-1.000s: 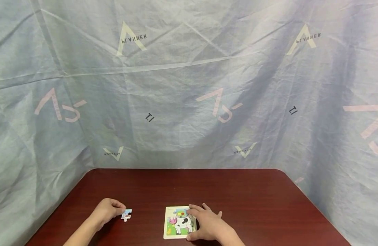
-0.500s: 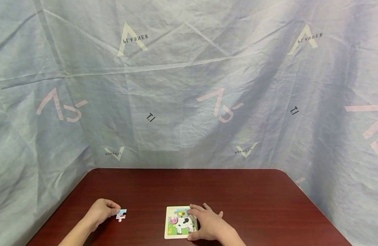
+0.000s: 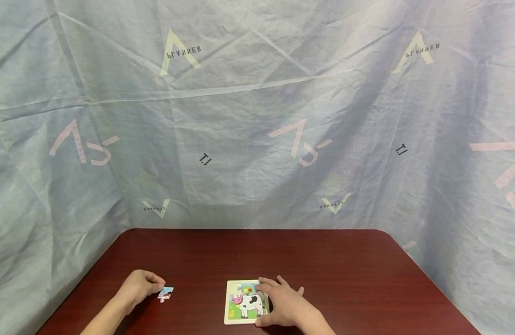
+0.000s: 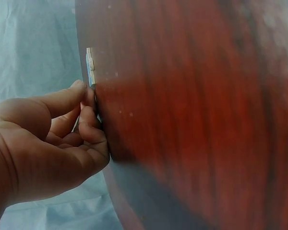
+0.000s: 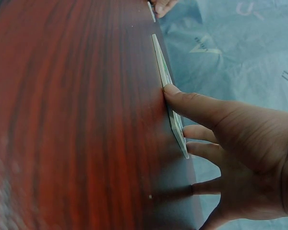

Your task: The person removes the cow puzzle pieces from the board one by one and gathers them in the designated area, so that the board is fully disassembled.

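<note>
Between thumb and fingertips, my left hand (image 3: 136, 289) pinches a small light-blue jigsaw piece (image 3: 165, 293) at the left of the table. In the left wrist view the piece (image 4: 90, 64) appears edge-on beyond the fingertips of the left hand (image 4: 53, 139). A square puzzle board (image 3: 226, 302) with a cow picture lies flat, right of the piece. My right hand (image 3: 287, 307) holds its right side, thumb at the near edge and fingers at the far part, covering that side. The right wrist view shows the board (image 5: 158, 57) thin, with the right hand's (image 5: 245, 148) outer fingers spread.
The dark red table (image 3: 324, 260) has rounded far corners. Grey-blue cloth (image 3: 240, 186) with printed letters and marks hangs behind it and along both sides.
Over the last second my left hand has shifted left with the piece, away from the board, and the piece has tilted slightly. My right hand and the board look unchanged.
</note>
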A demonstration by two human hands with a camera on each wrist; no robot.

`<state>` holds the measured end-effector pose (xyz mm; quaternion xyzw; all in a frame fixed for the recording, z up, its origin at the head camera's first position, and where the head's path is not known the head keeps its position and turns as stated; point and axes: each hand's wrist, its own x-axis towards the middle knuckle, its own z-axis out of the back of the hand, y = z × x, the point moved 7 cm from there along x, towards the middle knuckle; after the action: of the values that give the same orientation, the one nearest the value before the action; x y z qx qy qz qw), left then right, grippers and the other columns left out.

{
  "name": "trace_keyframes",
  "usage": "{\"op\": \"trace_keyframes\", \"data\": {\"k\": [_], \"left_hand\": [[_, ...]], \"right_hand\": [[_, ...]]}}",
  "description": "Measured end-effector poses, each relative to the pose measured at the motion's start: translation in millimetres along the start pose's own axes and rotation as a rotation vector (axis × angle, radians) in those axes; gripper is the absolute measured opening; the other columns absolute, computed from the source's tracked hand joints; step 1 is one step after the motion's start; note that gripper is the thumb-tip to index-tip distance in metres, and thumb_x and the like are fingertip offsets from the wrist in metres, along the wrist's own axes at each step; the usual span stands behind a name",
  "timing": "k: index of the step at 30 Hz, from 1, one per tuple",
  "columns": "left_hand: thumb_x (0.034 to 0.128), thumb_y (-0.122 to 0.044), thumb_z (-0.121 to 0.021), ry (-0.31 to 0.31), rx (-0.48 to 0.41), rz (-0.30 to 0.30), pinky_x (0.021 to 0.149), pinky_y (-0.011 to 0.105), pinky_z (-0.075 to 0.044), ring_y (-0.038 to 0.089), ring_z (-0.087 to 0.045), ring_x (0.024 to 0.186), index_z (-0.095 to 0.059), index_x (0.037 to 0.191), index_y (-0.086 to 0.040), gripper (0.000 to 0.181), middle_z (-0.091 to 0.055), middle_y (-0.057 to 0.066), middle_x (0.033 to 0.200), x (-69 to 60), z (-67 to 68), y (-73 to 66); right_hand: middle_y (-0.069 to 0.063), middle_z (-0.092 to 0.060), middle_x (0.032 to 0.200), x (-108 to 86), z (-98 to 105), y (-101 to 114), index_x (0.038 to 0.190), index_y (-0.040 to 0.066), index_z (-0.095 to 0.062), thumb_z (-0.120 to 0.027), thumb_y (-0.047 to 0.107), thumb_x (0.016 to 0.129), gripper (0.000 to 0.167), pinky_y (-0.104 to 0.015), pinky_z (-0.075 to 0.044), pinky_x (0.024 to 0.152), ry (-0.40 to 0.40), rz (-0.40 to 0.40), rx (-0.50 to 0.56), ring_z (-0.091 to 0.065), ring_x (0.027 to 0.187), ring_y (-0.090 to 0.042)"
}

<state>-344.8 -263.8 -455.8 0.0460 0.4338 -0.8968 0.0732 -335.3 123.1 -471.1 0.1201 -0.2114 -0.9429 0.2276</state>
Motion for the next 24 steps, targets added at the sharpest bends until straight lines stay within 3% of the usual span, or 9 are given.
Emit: {"op": "trace_keyframes", "data": {"k": [6,11,15,18,20,24], "left_hand": [[0.0933,-0.006,-0.076,-0.008,-0.004,-0.001,0.079,0.034,-0.049,0.025,-0.06,0.094,-0.078,0.099,0.001,0.01,-0.073,0.016,0.107,0.8,-0.4,0.1],[0.0937,-0.009,-0.077,-0.003,-0.021,-0.007,0.087,0.044,-0.052,0.029,-0.064,0.104,-0.078,0.103,0.001,0.014,-0.072,0.019,0.115,-0.9,-6.3,-7.0],[0.0944,-0.007,-0.075,0.003,-0.067,-0.012,0.077,0.04,-0.055,0.023,-0.068,0.088,-0.077,0.104,0.002,0.013,-0.074,0.013,0.103,-4.8,-18.7,-20.6],[0.0939,-0.004,-0.075,0.011,-0.103,0.005,0.063,0.033,-0.049,0.017,-0.06,0.069,-0.077,0.104,0.001,0.012,-0.072,0.009,0.091,-7.0,-30.3,-28.1],[0.093,-0.005,-0.076,0.018,-0.094,0.0,0.063,0.032,-0.048,0.017,-0.057,0.07,-0.078,0.103,0.0,0.011,-0.072,0.009,0.094,-7.6,-36.8,-33.2],[0.092,-0.008,-0.079,0.05,-0.075,-0.035,0.073,0.037,-0.053,0.022,-0.063,0.088,-0.078,0.103,-0.001,0.013,-0.073,0.016,0.112,-8.6,-51.5,-44.7]], "right_hand": [[0.012,-0.04,0.169,12.2,-13.2,-19.5,0.149,0.044,-0.054,-0.083,0.066,0.081,0.077,-0.1,-0.016,0.092,-0.02,-0.007,0.013,-0.028,0.157,-0.053],[0.016,-0.042,0.166,15.7,-16.9,-24.0,0.146,0.046,-0.056,-0.086,0.065,0.078,0.077,-0.099,-0.018,0.092,-0.044,-0.014,0.003,-0.032,0.157,-0.05],[0.015,-0.043,0.166,8.1,-9.4,-12.6,0.146,0.044,-0.057,-0.087,0.06,0.079,0.074,-0.098,-0.02,0.093,-0.033,-0.032,0.005,-0.032,0.157,-0.049],[0.009,-0.045,0.166,-2.7,1.3,4.1,0.147,0.037,-0.059,-0.087,0.054,0.082,0.073,-0.098,-0.021,0.094,-0.025,-0.032,0.004,-0.033,0.156,-0.051],[0.007,-0.046,0.166,-6.8,5.4,10.5,0.147,0.034,-0.059,-0.088,0.05,0.083,0.072,-0.097,-0.022,0.095,-0.022,-0.034,-0.003,-0.033,0.156,-0.051],[0.004,-0.046,0.166,-8.7,8.3,13.1,0.147,0.03,-0.06,-0.089,0.047,0.083,0.072,-0.097,-0.023,0.094,-0.021,-0.031,-0.007,-0.033,0.155,-0.053]]}}
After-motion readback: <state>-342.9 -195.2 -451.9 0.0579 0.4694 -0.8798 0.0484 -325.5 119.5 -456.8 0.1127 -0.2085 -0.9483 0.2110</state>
